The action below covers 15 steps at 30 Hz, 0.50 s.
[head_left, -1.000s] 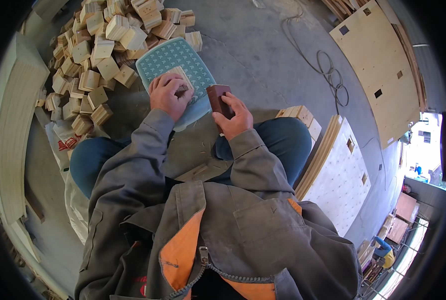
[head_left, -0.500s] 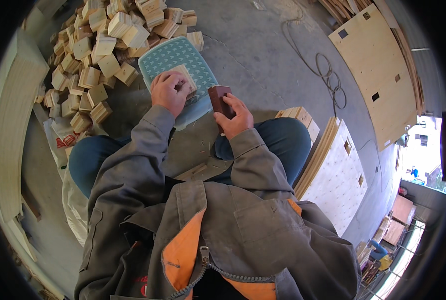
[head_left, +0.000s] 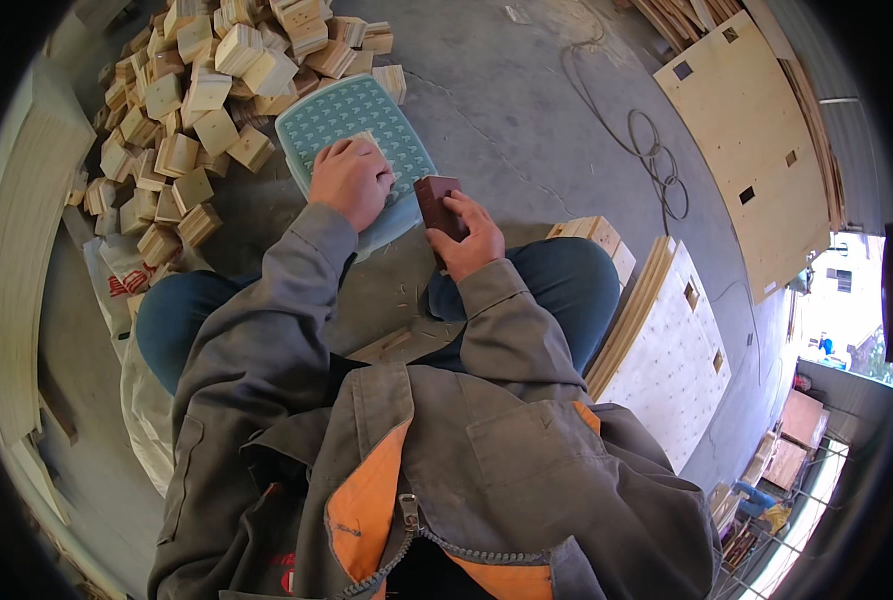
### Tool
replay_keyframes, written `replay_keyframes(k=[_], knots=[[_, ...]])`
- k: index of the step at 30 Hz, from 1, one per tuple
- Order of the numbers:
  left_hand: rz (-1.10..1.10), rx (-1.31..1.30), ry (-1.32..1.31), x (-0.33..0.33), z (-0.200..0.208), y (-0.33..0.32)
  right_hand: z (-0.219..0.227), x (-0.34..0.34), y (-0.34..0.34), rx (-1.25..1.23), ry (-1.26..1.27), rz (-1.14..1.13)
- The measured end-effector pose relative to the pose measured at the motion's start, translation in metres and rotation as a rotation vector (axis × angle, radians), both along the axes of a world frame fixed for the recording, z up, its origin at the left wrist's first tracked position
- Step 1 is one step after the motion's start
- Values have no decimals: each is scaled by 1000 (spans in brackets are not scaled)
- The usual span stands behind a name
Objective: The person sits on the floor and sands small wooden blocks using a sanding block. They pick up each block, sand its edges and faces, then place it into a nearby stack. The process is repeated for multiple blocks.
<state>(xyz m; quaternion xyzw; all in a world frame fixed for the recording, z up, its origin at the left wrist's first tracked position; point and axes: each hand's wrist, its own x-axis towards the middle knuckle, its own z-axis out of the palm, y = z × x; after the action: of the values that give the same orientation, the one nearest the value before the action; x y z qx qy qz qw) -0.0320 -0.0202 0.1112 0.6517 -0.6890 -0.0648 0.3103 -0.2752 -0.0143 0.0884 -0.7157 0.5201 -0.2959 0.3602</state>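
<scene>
A teal plastic stool (head_left: 317, 117) with a bumpy top stands in front of me. On its top lies a pale wooden block (head_left: 371, 139), mostly covered by my left hand (head_left: 352, 183), whose fingers curl closed over it. My right hand (head_left: 475, 240) grips a reddish-brown rectangular sanding block (head_left: 434, 200), tilted upright beside the stool's right edge. The two blocks are apart.
Cut wooden blocks (head_left: 207, 88) are heaped at the far left beside the stool. Stacked plywood panels (head_left: 672, 350) stand at my right, with a larger panel (head_left: 757, 150) beyond. A cable (head_left: 657, 155) coils on the floor. Wood scraps (head_left: 392, 342) lie between my legs.
My left hand has turned over the wooden block and shifted slightly right, covering more of it. The right hand and the sanding block have barely moved, slightly left and down.
</scene>
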Motion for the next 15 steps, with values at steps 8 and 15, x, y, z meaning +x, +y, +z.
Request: replay_keyframes(k=[8,15], knots=[[-60,164,-233,-10,8,-16,-1,-2,-2,17,-15,8],[158,161,86,12,0,-29,7,1,-1,45,-48,7]])
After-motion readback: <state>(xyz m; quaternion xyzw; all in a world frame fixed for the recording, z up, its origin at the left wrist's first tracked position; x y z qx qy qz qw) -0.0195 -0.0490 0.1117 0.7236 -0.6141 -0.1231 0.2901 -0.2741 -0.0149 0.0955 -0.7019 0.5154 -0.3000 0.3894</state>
